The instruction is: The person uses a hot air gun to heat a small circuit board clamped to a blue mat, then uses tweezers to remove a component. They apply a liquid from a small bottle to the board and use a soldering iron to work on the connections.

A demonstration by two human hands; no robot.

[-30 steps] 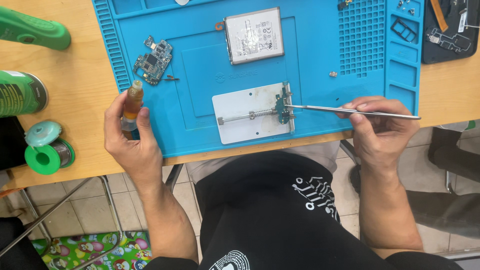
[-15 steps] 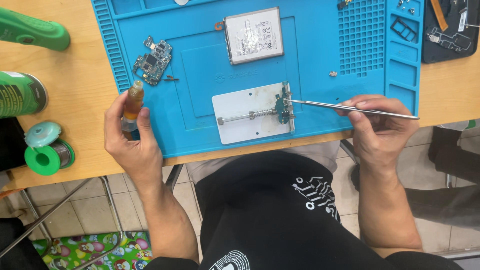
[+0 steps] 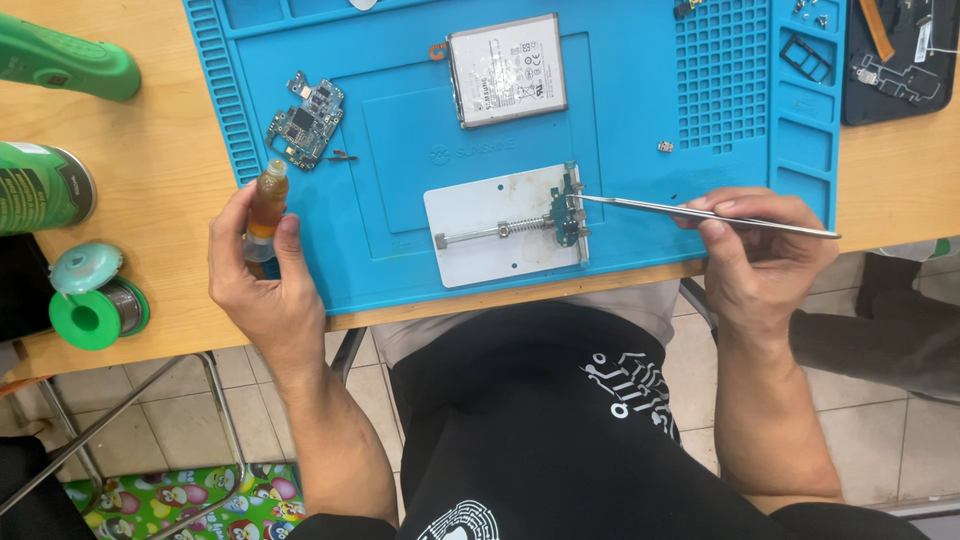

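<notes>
At the near edge of the bench (image 3: 160, 200) I see my left hand (image 3: 265, 290) with its fingers clamped on a small amber bottle (image 3: 266, 205), held upright just off the blue mat (image 3: 400, 120). My right hand (image 3: 760, 255) pinches long metal tweezers (image 3: 700, 212), fingers together around the shaft, tips touching a small green circuit board (image 3: 564, 212) clamped on a white holder plate (image 3: 500, 225). Left of my hand lies a green solder spool (image 3: 95, 310). Farther out on the mat lie a phone mainboard (image 3: 306, 120) and a silver battery (image 3: 506, 68). A green can (image 3: 40, 185) lies at the left.
</notes>
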